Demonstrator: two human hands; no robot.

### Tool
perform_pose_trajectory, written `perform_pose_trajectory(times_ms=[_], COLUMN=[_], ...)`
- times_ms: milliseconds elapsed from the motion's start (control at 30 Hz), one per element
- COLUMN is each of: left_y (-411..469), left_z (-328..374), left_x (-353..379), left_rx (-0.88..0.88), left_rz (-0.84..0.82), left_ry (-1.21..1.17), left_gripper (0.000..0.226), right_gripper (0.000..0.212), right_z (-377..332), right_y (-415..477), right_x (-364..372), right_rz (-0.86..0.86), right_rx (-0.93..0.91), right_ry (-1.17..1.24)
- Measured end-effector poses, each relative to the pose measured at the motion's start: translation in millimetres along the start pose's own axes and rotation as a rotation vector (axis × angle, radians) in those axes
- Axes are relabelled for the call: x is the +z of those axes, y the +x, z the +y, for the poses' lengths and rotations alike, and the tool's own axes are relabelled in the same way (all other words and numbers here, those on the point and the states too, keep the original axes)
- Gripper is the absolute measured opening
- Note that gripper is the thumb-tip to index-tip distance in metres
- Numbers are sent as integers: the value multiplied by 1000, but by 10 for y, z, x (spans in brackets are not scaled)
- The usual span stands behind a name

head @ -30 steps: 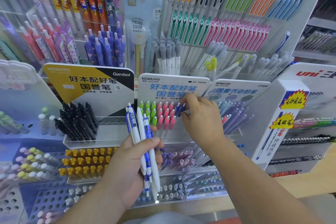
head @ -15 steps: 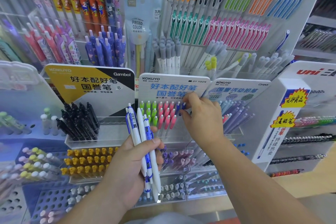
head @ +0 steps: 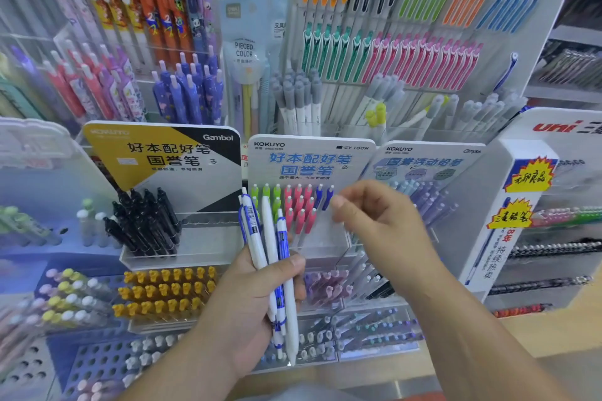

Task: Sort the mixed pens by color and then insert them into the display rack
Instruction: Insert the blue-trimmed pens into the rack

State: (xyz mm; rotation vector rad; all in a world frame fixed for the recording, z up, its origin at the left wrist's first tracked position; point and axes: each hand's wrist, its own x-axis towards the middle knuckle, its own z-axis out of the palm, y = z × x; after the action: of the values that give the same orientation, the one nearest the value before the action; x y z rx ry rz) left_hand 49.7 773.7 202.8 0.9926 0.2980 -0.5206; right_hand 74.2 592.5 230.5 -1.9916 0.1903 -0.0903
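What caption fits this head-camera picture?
Left hand grips blue-and-white pens; right hand hovers near blue pens in the rack.

The left hand (head: 250,312) sits near the centre, palm turned to the right, with its fingers curled round a small bundle of white-and-blue pens (head: 265,247). Its thumb (head: 286,265) lies across the front of the bundle. The bare left forearm (head: 182,365) rises to it from the near left edge. The right hand (head: 384,231) hangs farther off and to the right, back toward the camera and slightly blurred. Its fingers (head: 337,203) are loosely bent and point left, with nothing visible between them. The bare right forearm (head: 482,335) runs to it diagonally from the near right corner, the wrist roughly straight.
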Motion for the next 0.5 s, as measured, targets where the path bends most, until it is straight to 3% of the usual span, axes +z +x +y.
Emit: perform_pose_trajectory(times_ms=[100,267,400,500], left_y=[29,54,80,83], left_z=[-49,-100,-94,-87], left_x=[60,181,167,161], left_rx=[26,72,23,0], left_rz=[13,-46,-50,-37], left_ry=[122,225,164,144], left_gripper=[31,36,25,31], right_gripper=[14,14,9,11], right_z=[-41,11,25,49], right_y=[-151,-197,-186,-169], right_x=[68,133,40,3], right_rz=[-157,-176,-158,-90], right_rx=[79,127,201,243], right_ry=[93,135,236,302])
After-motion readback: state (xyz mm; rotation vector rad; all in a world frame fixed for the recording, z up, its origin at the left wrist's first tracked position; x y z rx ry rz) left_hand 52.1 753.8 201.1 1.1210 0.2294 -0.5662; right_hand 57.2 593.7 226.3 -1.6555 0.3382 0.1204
